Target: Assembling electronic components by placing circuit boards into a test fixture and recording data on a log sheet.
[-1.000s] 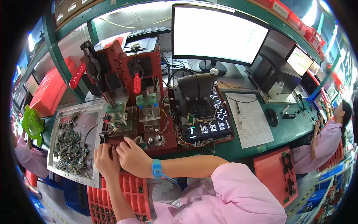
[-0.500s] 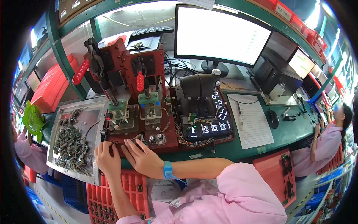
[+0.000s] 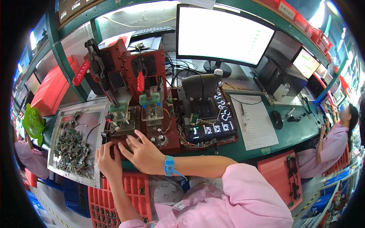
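At the front left edge of the red press fixture, my left hand is closed, its fingertips curled together. Whatever they hold, if anything, is too small and hidden to make out. Close beside it, my right hand has its fingers apart over the fixture's front edge and wears a blue wrist strap. Behind the hands stand two clamping stations, with a green-topped clear block under the right red lever. Another red lever tops the left station.
Left of my hands, a metal tray holds a heap of small circuit boards with wires. A black test box with lit dials sits to the right. Red slotted trays lie below the bench edge. A monitor stands behind.
My right hand has shifted slightly and spread its fingers, one now reaching farther up over the fixture. My left hand stays in nearly the same place.
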`<action>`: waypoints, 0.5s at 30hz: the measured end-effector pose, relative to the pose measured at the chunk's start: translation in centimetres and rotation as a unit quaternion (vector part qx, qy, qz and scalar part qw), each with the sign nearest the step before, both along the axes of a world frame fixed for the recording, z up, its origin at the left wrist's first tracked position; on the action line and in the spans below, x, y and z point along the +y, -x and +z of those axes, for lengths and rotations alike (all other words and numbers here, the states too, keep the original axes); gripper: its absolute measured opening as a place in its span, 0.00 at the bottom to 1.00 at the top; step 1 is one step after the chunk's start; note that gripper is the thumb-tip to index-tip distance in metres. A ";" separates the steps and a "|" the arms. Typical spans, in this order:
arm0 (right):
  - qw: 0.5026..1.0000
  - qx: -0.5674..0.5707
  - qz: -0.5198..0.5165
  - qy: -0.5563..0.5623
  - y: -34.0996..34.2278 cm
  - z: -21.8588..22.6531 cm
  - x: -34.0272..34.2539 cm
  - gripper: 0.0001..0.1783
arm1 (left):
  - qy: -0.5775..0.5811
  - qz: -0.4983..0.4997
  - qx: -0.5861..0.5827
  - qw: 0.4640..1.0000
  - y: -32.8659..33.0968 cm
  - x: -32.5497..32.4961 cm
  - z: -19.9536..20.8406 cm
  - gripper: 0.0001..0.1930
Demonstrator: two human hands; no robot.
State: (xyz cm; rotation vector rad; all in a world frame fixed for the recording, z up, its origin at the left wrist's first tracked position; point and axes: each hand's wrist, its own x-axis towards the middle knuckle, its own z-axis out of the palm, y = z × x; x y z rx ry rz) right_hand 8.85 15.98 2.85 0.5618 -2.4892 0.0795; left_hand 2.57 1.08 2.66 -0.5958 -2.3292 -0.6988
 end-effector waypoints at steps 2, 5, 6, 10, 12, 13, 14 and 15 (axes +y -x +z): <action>1.000 0.022 0.003 -0.011 0.1 -0.6 0.1 0.29 | -0.002 -0.002 0.005 1.000 0.0 0.1 0.0 0.05; 1.000 0.019 0.007 0.018 -0.1 0.1 0.5 0.29 | 0.002 -0.013 0.025 1.000 0.1 -0.1 -0.2 0.05; 0.999 -0.003 0.018 0.050 -0.2 0.9 0.8 0.29 | 0.002 -0.015 0.027 1.000 0.1 -0.1 -0.1 0.05; 0.998 0.015 0.026 0.048 0.3 0.8 0.8 0.31 | 0.000 -0.015 0.028 1.000 0.1 -0.1 -0.2 0.05; 0.998 0.042 0.025 0.026 0.4 0.7 0.7 0.31 | -0.001 -0.015 0.026 1.000 0.1 -0.2 -0.1 0.05; 0.999 0.016 0.023 0.032 0.3 0.8 0.6 0.31 | -0.001 -0.014 0.024 1.000 0.0 -0.2 -0.1 0.05; 0.999 -0.010 0.022 0.038 0.3 0.9 0.6 0.30 | -0.001 -0.012 0.023 1.000 0.0 -0.1 -0.1 0.05; 0.999 -0.011 0.024 0.039 0.2 1.0 0.5 0.30 | -0.001 -0.014 0.023 1.000 0.1 -0.1 -0.1 0.05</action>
